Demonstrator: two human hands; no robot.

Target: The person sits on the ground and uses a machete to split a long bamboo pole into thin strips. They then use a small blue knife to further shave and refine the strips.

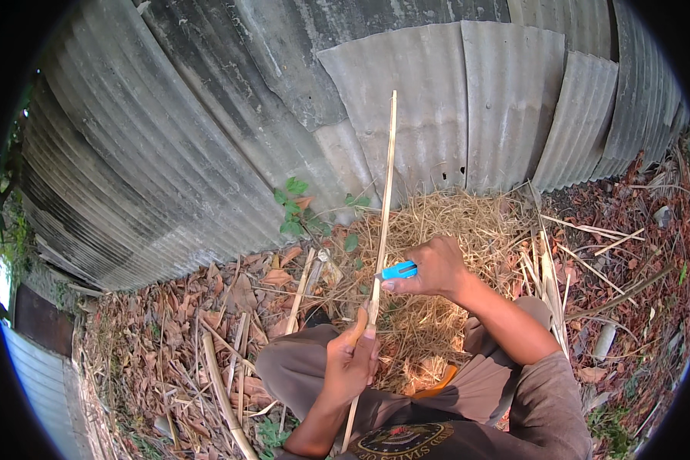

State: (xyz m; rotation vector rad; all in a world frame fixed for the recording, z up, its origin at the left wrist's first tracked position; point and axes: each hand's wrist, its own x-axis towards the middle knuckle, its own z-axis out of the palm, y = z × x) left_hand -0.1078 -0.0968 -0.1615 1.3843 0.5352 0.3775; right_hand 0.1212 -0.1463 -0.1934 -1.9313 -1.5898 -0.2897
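A long, thin split-bamboo strip [386,188] slants up from my lap toward the metal wall. My left hand [349,366] is closed around its lower part, and something tan-orange [358,325] covers or lies along the index finger. Higher up, my right hand [435,267] grips a utility knife with a blue handle [398,271]. The knife's front end meets the strip just above my left hand; its blade is too small to make out clearly.
Corrugated metal sheets [429,100] stand close ahead. Straw-like shavings [437,222] lie between my bent knees and the wall. Cut strips [301,291] and a thicker pole [226,395] rest on dry leaves at left, more strips [548,268] at right. An orange object [437,382] lies by my legs.
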